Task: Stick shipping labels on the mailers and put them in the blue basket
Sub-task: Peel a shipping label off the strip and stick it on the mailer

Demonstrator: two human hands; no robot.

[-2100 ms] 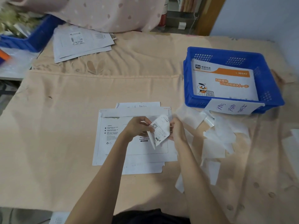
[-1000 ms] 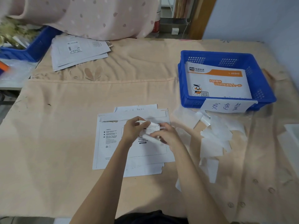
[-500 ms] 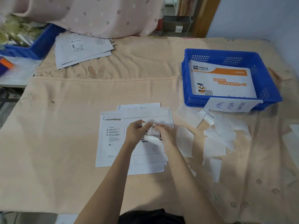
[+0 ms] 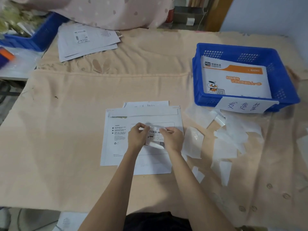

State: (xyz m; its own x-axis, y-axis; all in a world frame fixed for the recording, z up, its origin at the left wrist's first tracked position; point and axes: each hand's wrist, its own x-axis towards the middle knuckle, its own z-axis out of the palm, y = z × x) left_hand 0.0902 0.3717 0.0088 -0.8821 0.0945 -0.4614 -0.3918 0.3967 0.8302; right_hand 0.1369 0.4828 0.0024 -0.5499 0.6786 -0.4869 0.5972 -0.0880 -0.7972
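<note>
A white mailer (image 4: 116, 147) lies flat in the middle of the table, on top of other white mailers. A shipping label (image 4: 155, 135) with a barcode sits over its printed address box. My left hand (image 4: 137, 137) pinches the label's upper left corner. My right hand (image 4: 173, 138) pinches its upper right edge. The label's lower edge curls up off the mailer. The blue basket (image 4: 281, 64) stands at the right rear, holding an orange-and-white mailer (image 4: 236, 79), with a handwritten paper sign on its front.
Peeled backing papers (image 4: 230, 135) lie scattered right of the mailer, below the basket. A stack of labelled mailers (image 4: 86, 40) sits at the back left beside another blue bin (image 4: 38, 35). Peach cloth (image 4: 66, 122) covers the table.
The label was held up in the air between both hands; it has come down onto the mailer's address box, and both hands now hold its top edge there.
</note>
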